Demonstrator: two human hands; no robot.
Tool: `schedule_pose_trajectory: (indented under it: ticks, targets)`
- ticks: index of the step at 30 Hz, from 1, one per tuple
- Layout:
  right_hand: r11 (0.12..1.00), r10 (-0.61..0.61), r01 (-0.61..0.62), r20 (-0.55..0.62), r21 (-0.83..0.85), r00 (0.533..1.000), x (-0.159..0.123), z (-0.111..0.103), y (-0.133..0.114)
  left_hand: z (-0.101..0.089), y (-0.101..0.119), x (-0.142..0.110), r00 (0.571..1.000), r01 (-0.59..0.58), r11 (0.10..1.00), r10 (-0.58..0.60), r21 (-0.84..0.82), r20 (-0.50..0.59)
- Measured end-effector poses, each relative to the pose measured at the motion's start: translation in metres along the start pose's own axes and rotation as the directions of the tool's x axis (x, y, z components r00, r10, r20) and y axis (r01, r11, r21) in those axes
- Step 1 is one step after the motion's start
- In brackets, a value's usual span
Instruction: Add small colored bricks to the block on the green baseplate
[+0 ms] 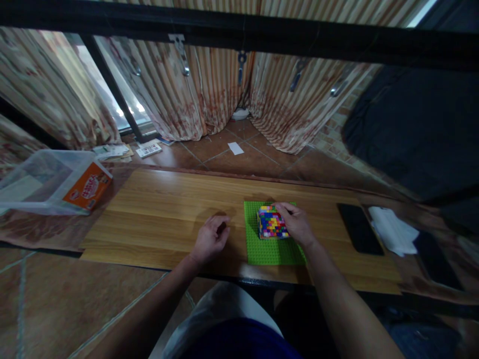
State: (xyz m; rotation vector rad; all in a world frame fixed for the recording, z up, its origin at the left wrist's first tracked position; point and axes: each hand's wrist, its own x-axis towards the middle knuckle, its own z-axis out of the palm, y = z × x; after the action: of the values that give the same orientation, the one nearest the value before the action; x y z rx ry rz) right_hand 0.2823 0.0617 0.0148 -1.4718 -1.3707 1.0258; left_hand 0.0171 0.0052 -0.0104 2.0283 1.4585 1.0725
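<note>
A block built of many small coloured toy bricks (272, 224) stands on a green studded baseplate (275, 255). My right hand (297, 223) grips the block at its upper right, thumb and fingertips against it; part of the block's right side is hidden behind the hand. To the left of the baseplate, my left hand (211, 239) rests at the wooden tabletop. Its fingers are loosely bent, with a gap between thumb and forefinger, and nothing is in it.
A clear plastic bin (52, 182) with an orange label stands at the far left. On the right lie a black flat slab (359, 228) and white crumpled material (392, 229). Above the table's far side runs a dark bar (239, 30) with hanging metal hooks.
</note>
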Motion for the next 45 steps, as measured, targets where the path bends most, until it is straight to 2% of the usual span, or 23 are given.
schedule_pose_trajectory:
  ticks: [6,10,13,16,17,19,21,24,25,27,30,33,36,41,45]
  targets:
    - [0.999,-0.021,0.021,0.003,-0.028,1.0,-0.001,0.0,0.002,-0.002,0.003,0.0,1.0,0.014,1.0,-0.014,-0.024,-0.003]
    - [0.999,-0.008,0.008,0.001,-0.044,1.0,-0.002,-0.002,0.004,-0.004,0.005,-0.002,0.998,0.07,0.993,-0.07,-0.09,0.002]
    - [0.991,-0.085,0.071,-0.126,-0.112,0.988,-0.005,-0.003,-0.002,-0.006,0.006,-0.003,0.991,0.135,0.979,-0.136,-0.156,0.006]
    - [0.952,-0.249,0.176,-0.299,-0.251,0.921,-0.018,0.001,-0.022,-0.008,0.006,-0.004,0.979,0.194,0.954,-0.203,-0.23,-0.015]
    - [0.931,-0.307,0.214,-0.32,-0.295,0.896,-0.025,0.004,-0.03,-0.008,0.006,-0.004,0.974,0.208,0.943,-0.223,-0.259,-0.029]
    - [0.902,-0.375,0.281,-0.273,-0.329,0.886,-0.042,0.017,-0.047,-0.009,0.005,-0.004,0.966,0.223,0.923,-0.253,-0.314,-0.059]
    - [0.885,-0.395,0.346,-0.112,-0.311,0.912,-0.06,0.036,-0.058,-0.009,0.003,-0.004,0.961,0.223,0.902,-0.268,-0.369,-0.074]
    - [0.86,-0.412,0.436,0.141,-0.266,0.9,-0.084,0.073,-0.058,-0.008,-0.001,-0.005,0.957,0.217,0.858,-0.282,-0.466,-0.074]
    - [0.854,-0.403,0.442,0.188,-0.276,0.896,-0.09,0.085,-0.053,-0.007,-0.002,-0.005,0.954,0.215,0.842,-0.289,-0.495,-0.076]
    - [0.847,-0.335,0.403,0.24,-0.348,0.911,-0.098,0.104,-0.042,-0.005,-0.005,-0.005,0.948,0.217,0.814,-0.309,-0.538,-0.084]
    - [0.8,-0.27,0.356,0.241,-0.482,0.932,-0.102,0.122,-0.025,-0.004,-0.007,-0.005,0.938,0.225,0.789,-0.334,-0.571,-0.093]
    - [0.754,-0.261,0.344,0.226,-0.56,0.939,-0.101,0.128,-0.017,-0.003,-0.008,-0.005,0.934,0.239,0.784,-0.348,-0.572,-0.086]
    - [0.752,-0.254,0.345,0.237,-0.562,0.938,-0.098,0.13,-0.017,-0.004,-0.008,-0.005,0.932,0.247,0.78,-0.353,-0.575,-0.079]
    - [0.847,-0.267,0.333,0.209,-0.415,0.941,-0.099,0.12,-0.028,-0.005,-0.007,-0.005,0.933,0.249,0.768,-0.353,-0.589,-0.066]
    - [0.935,-0.252,0.273,0.116,-0.225,0.961,-0.103,0.095,-0.043,-0.006,-0.003,-0.005,0.936,0.267,0.78,-0.35,-0.566,-0.04]
